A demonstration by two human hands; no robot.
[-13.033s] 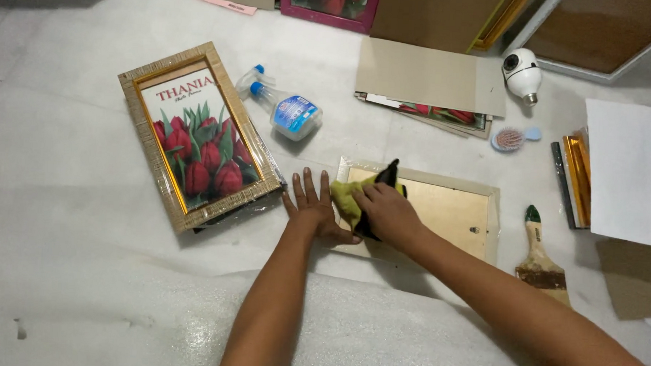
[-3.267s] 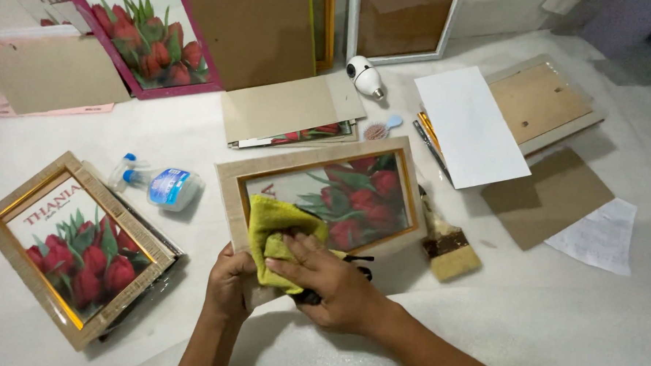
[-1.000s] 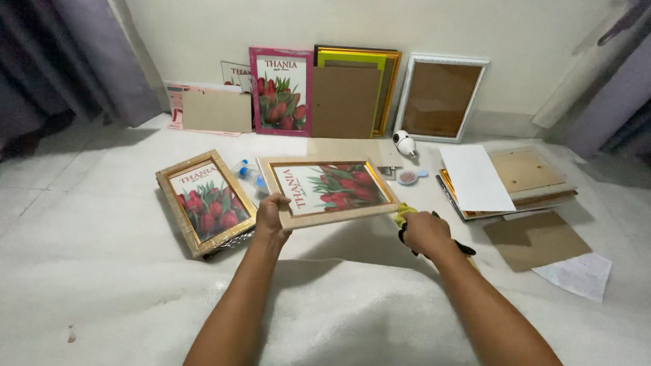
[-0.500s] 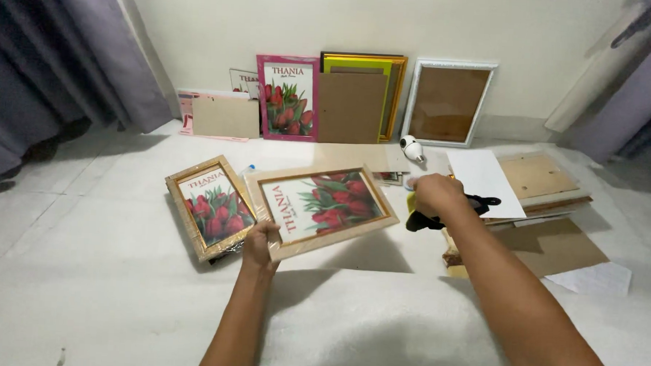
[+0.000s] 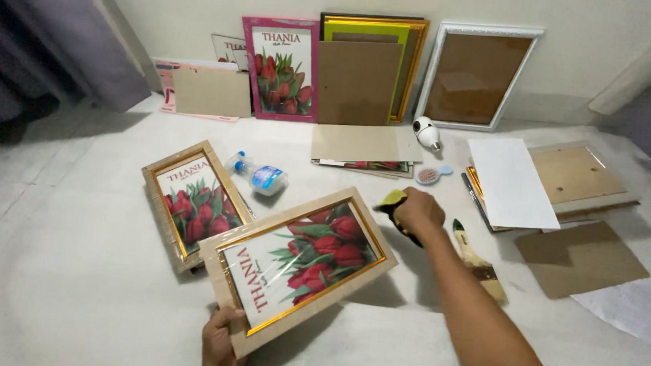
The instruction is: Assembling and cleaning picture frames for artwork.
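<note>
The left hand [image 5: 220, 341] grips the near left corner of a framed tulip print [image 5: 298, 266], fingers clenched around the frame's edge, and holds it lifted off the floor [image 5: 80, 282]. The frame's long axis runs on a diagonal, from the near left by the hand up toward the far right; its picture side faces up, tilted toward the camera. The lettering sits along the short end nearest the hand, and the tulip heads point toward the far right end.

The right hand [image 5: 419, 211] is stretched out beyond the frame's far right corner, fingers closed around a yellow cloth [image 5: 392, 200] and something dark under it that cannot be made out. Just right of that arm a brush [image 5: 476, 259] lies on the floor, handle pointing away from the person.

A second tulip frame [image 5: 193, 203] lies flat on the floor to the left of the held one, its near edge partly covered by it. A spray bottle [image 5: 258, 177] lies on its side just beyond. Farther back, boards and frames lean against the wall [image 5: 201, 5], among them a pink frame [image 5: 281, 70] and a white frame [image 5: 480, 76]. A white sheet [image 5: 511, 182] rests on a stack at the right.
</note>
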